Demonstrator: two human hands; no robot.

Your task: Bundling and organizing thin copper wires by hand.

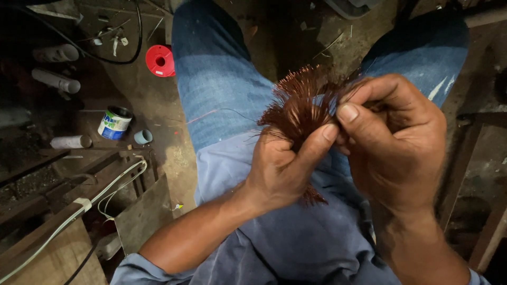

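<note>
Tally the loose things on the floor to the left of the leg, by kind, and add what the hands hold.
Bundle of thin copper-coloured wire strands, gripped by left hand and right hand: 1
Red plastic spool: 1
White and blue tin can: 1
Small pale blue cup-shaped piece: 1
Pale grey cylinders: 3
Total: 7

It is a small, dirty workshop: the concrete floor (158, 105) carries a red wire spool (160, 60), a small tin can (114, 122), tubes (55, 80) and cables (113, 187).
</note>
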